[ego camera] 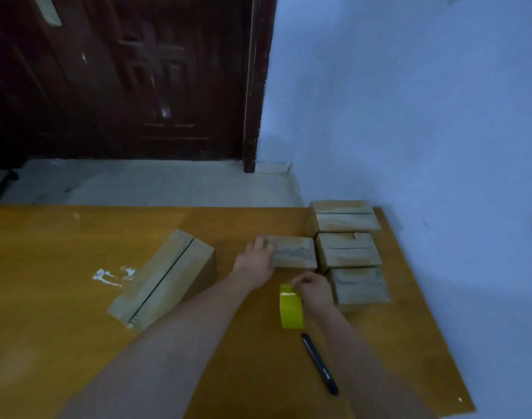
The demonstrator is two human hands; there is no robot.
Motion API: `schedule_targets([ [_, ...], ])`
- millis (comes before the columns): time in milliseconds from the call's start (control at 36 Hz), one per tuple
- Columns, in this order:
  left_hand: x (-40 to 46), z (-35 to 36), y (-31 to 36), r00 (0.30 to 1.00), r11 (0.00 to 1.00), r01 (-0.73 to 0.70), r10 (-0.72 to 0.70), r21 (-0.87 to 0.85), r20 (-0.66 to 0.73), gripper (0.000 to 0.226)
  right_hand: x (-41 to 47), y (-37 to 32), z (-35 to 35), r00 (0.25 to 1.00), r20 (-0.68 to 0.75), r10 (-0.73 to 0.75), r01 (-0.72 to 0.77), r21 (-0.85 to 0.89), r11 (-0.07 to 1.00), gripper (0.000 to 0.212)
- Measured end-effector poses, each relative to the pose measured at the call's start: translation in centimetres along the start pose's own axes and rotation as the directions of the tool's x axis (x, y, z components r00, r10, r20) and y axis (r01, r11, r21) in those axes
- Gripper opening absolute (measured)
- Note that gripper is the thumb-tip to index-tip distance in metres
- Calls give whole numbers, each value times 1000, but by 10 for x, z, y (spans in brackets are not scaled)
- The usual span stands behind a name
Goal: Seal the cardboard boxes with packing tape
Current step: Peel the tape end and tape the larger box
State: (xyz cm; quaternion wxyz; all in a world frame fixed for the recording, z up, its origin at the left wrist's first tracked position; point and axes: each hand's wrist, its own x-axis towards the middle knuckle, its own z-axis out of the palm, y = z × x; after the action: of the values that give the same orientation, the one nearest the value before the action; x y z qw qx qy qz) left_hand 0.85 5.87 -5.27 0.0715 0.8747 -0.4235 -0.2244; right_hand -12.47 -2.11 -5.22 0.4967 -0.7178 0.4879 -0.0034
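Black pen (pixel 320 364) nearest, boxes (pixel 348 249) crowd table edge (pixel 422 297)

There's 1 black pen (pixel 320 364) lying on the orange wooden table (pixel 62 297), plus some white smears (pixel 112 276) on the tabletop. Behind it: dark brown door (pixel 122 80), blue wall (pixel 409 101), pale floor (pixel 153 182).

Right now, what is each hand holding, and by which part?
The right hand pinches the yellow tape roll at its top edge. The left hand rests on a small box's left end, gripping nothing.
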Motion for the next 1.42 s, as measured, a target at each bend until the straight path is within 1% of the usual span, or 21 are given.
schedule_targets([
  [83,-16,-15,-20,997,999,-32,32,4,-76,58,-3,-17,13,999,47,-27,30,-50,998,23],
  [167,-35,-32,-49,984,999,-31,36,28,-173,49,-3,-41,29,989,117,-90,105,-126,987,27],
  [250,-61,-47,-82,963,998,43,-31,37,-267,43,-3,-70,45,974,174,-145,174,-160,972,34],
  [306,-80,-53,-104,944,988,153,-137,28,-301,51,-3,-88,55,964,202,-174,206,-148,967,30],
  [361,-98,-53,-124,922,960,280,-268,2,-278,72,-4,-103,64,953,233,-193,218,-89,972,29],
  [444,-124,-42,-151,886,900,435,-435,-42,-162,101,-7,-121,80,936,297,-189,211,-44,977,31],
  [500,-137,-30,-163,870,873,483,-487,-67,-71,113,-12,-131,92,915,359,-184,222,-67,973,31],
  [556,-147,-22,-170,864,860,500,-504,-98,-20,119,-21,-138,100,882,435,-179,256,-125,959,28],
  [611,-150,-20,-172,887,885,457,-461,-90,-23,115,-28,-142,106,871,467,-151,257,-172,951,24],
  [694,-147,-27,-167,954,958,285,-285,-12,-91,101,-31,-140,108,860,502,-93,225,-209,952,22],
  [750,-143,-34,-159,975,978,208,-208,-4,-81,97,-35,-138,106,856,512,-68,206,-217,954,24],
  [833,-136,-38,-146,990,990,141,-141,29,6,99,-41,-133,96,862,501,-70,184,-182,966,25],
  [944,-127,-33,-130,996,991,70,-76,118,48,109,-48,-117,72,868,495,-50,160,-183,970,23],
  [1000,-121,-26,-123,998,992,17,-24,127,49,106,-50,-104,58,871,489,-42,155,-194,969,22],
  [1111,-112,-15,-108,987,982,-155,150,103,61,102,-53,-74,27,882,471,-8,125,-218,968,20],
  [1194,-107,-9,-94,970,970,-231,223,78,94,107,-58,-59,0,879,477,4,113,-216,970,22],
  [1250,-104,-5,-86,959,961,-270,264,60,102,108,-61,-54,-17,884,467,-5,100,-178,979,21],
  [1306,-101,-4,-80,947,952,-304,299,32,116,105,-64,-53,-32,891,453,-23,77,-101,992,18],
  [1361,-100,-6,-75,937,940,-339,340,-22,75,97,-66,-59,-44,892,451,-45,73,-45,996,17],
  [1389,-101,-9,-71,936,934,-349,352,-83,26,91,-66,-62,-48,889,454,-57,83,-39,996,17],
  [1417,-102,-15,-65,936,920,-349,349,-180,-34,87,-67,-68,-50,886,458,-72,101,-40,994,16],
])
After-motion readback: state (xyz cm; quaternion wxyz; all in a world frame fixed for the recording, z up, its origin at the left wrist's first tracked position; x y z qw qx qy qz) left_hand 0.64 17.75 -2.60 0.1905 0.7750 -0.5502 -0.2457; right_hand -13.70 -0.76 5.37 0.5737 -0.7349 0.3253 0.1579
